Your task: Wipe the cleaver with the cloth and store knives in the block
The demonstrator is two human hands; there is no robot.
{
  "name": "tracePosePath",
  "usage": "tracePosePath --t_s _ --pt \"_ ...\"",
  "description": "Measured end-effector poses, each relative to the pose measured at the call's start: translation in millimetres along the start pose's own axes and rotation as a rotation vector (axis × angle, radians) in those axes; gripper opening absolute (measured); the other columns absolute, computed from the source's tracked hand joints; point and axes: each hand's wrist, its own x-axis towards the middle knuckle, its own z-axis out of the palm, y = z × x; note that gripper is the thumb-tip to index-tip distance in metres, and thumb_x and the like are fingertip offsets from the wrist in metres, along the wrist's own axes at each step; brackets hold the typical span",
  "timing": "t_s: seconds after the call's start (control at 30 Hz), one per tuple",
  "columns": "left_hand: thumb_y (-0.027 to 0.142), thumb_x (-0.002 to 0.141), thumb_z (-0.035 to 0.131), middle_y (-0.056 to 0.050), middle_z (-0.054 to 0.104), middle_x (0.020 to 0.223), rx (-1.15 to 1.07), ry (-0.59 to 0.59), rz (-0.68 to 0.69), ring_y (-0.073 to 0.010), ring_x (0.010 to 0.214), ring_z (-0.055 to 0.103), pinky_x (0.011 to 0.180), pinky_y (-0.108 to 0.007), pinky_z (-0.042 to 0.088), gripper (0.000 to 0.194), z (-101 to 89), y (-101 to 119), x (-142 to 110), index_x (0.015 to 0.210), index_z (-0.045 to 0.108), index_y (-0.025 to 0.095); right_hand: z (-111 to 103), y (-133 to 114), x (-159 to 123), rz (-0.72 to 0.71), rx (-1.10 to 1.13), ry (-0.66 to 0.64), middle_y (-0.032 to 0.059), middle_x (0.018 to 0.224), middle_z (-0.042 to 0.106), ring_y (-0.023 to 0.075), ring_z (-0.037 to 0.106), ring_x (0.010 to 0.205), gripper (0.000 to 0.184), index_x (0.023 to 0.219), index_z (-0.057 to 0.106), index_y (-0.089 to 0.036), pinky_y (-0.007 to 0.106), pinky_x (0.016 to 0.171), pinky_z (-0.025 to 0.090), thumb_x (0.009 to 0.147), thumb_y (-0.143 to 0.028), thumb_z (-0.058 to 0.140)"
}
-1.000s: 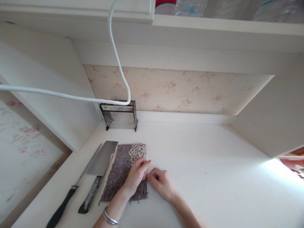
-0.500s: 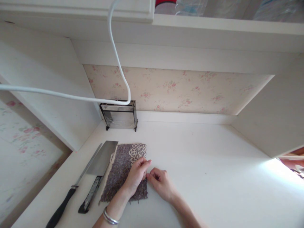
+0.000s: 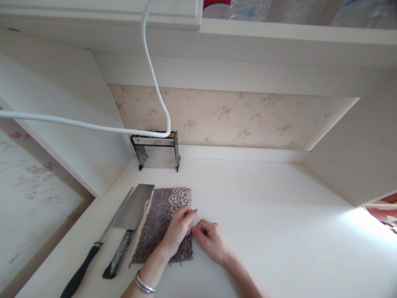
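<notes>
Purple-brown woven cloth (image 3: 155,223), folded into a thick rectangle with a cream pattern at its upper right, lies flat on a white surface (image 3: 263,207) under the person's left hand. From where I stand, the step looks like a pause, or a small adjustment at the cloth's right edge; nothing is lifted. The left hand (image 3: 180,224) lies on the right part of the cloth, fingers curled under and thumb pointing right, its wrist and part of the forearm crossing the lower half; a silver bracelet (image 3: 144,284) circles that arm. The right hand (image 3: 212,240) is loosely curled on the bare surface just right of the cloth, its thumb tip close to the edge and to the left hand. I cannot tell whether either one pinches the fabric, because the fingertips are tucked out of sight. As I judge it, lifting or turning the cloth would call for taking the left arm's weight off it first, and for care on the left side, where a cleaver (image 3: 136,207) lies just beside it, handle toward the person. Left of that lies a slim steel rod with a black handle (image 3: 83,265); behind, near the wall, stands a metal rack (image 3: 155,156).
</notes>
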Motion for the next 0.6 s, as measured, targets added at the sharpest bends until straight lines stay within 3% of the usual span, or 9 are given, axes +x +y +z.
tracePosePath --t_s 0.6 --pt "0.046 0.079 0.059 0.012 0.026 0.043 0.019 0.007 0.012 -0.0054 0.038 0.020 0.039 -0.022 0.013 0.038 0.9 0.6 0.1 0.062 0.035 0.021 -1.9 -2.2 2.1 0.001 0.012 0.011 -0.0054 0.054 0.043 0.0087 0.035 0.051 0.029 0.066 0.052 -0.018 0.022 0.048 0.024 0.088 -0.036 0.050"
